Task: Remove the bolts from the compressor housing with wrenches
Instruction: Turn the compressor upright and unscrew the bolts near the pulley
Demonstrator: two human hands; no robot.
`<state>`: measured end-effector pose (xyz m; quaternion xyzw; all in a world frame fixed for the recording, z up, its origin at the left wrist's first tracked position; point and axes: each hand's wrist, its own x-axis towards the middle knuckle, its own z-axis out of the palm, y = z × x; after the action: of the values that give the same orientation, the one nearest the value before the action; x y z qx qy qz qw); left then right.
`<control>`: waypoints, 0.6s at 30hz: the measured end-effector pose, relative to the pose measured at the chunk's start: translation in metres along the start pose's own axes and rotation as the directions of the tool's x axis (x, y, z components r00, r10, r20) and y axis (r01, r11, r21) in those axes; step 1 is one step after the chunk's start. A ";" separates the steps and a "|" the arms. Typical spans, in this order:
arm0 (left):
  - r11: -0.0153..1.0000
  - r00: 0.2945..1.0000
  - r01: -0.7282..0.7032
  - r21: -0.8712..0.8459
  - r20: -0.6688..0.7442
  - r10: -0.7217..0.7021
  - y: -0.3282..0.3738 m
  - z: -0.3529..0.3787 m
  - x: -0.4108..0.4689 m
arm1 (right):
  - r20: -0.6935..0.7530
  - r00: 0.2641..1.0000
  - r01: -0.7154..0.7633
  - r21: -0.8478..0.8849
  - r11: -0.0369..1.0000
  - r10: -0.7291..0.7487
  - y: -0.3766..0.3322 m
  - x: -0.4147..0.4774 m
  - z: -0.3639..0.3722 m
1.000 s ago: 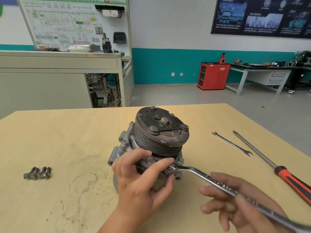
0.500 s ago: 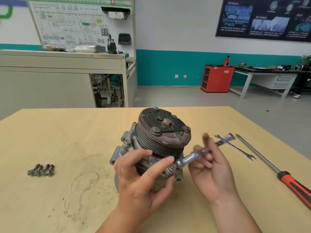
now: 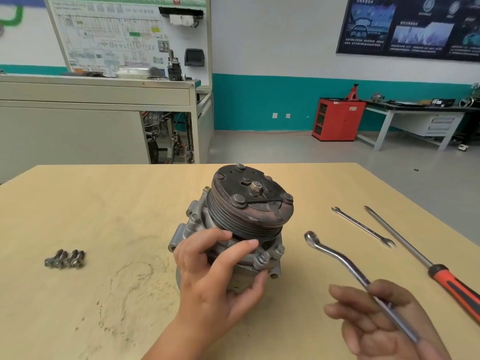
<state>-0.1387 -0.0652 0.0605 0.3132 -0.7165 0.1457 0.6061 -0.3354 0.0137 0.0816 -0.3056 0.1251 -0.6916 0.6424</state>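
The compressor [image 3: 249,216] stands mid-table [image 3: 104,203], pulley up, the left hand [image 3: 215,279] gripping its housing just beside a seated bolt [image 3: 262,257]. The right hand [image 3: 376,326], blurred, seems to pinch the ring wrench [image 3: 337,258] by its shaft (ring end in the air, apart from the housing). Four loose bolts [image 3: 65,259] lie left; a spanner [image 3: 363,227] and screwdriver [image 3: 415,255] lie right.

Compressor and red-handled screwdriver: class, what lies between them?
Head view: two wrenches, a thin open-ended wrench on the table and a ring wrench in the right hand.
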 end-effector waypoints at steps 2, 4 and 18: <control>1.000 1.000 0.004 0.000 -0.001 -0.004 0.000 0.000 0.000 | 0.092 0.993 -0.076 0.049 0.996 0.072 0.003 0.006 0.007; 1.000 1.000 0.007 -0.005 -0.004 -0.007 0.000 0.000 -0.001 | 0.066 0.989 -0.137 0.022 0.990 0.135 0.007 0.005 0.011; 1.000 1.000 -0.018 0.007 0.015 0.018 -0.002 0.000 -0.003 | 0.303 0.930 0.138 -0.813 0.566 0.209 0.010 -0.012 0.016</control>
<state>-0.1377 -0.0659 0.0574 0.3098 -0.7233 0.1514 0.5983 -0.3181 0.0271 0.0855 -0.6896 0.3165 -0.4700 0.4510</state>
